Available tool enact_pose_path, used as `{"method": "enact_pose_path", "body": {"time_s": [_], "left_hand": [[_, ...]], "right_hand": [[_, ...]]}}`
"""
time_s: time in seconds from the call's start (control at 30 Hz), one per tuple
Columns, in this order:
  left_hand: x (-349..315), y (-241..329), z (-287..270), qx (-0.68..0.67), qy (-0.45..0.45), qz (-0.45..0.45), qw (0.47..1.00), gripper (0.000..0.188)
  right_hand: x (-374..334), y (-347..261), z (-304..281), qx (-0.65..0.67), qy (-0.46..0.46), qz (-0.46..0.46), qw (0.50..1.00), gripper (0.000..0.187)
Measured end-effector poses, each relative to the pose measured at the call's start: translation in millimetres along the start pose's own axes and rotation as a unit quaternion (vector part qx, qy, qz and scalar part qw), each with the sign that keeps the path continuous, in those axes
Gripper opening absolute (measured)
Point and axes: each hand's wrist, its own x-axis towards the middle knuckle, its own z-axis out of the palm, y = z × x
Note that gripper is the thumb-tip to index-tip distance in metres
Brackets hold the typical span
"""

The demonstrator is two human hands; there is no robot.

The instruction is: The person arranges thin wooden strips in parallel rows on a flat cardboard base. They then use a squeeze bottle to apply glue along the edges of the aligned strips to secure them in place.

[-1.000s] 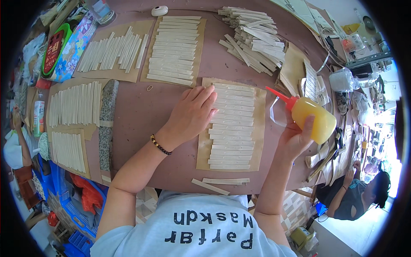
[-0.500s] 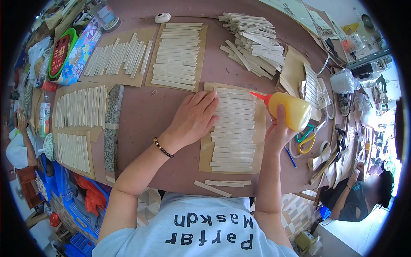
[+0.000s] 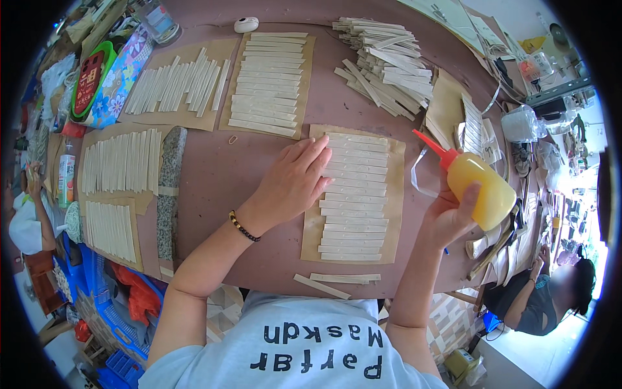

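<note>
My right hand [image 3: 453, 214] is wrapped round a squeeze bottle [image 3: 483, 191] full of yellow liquid. Its red pointed nozzle [image 3: 435, 148] tips up and left, beyond the right edge of a brown paper sheet [image 3: 396, 194]. Pale flat strips [image 3: 355, 201] lie across that sheet in a close column, with small glossy spots on several. My left hand [image 3: 295, 175] lies flat, fingers stretched out over the sheet's left edge and the fingertips at the strip ends. A dark beaded bracelet [image 3: 243, 227] circles my left wrist.
Other brown sheets with strips [image 3: 269, 84] lie at the far middle and left. A heap of loose strips [image 3: 389, 65] sits far right. Beside the left sheets is a speckled stone bar [image 3: 171, 194]. Two loose strips [image 3: 330, 282] lie near the front edge. Another person [image 3: 544, 292] sits at right.
My right hand has drawn the bottle right and toward me, so the nozzle has left the strips. The bottle now covers the scissors. My left hand stays almost in place.
</note>
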Motion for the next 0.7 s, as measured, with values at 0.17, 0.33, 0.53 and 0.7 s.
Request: {"method": "enact_pose_path", "body": {"time_s": [0.17,0.33,0.53,0.7], "left_hand": [[-4,1,-1,-0.003,-0.005,-0.001,1.0,0.048],[-5,0,1,0.009,-0.001,0.012,1.0,0.047],[-5,-1,0,-0.002,-0.002,0.01,1.0,0.046],[-7,0,0,0.004,0.006,0.011,1.0,0.044]], "right_hand": [[-14,11,2,-0.042,-0.066,0.074,0.994,0.047],[-44,30,26,-0.032,-0.074,0.152,0.985,0.053],[-51,44,39,-0.117,-0.126,0.146,0.974,0.049],[-53,49,43,-0.147,-0.143,0.121,0.971,0.048]]}}
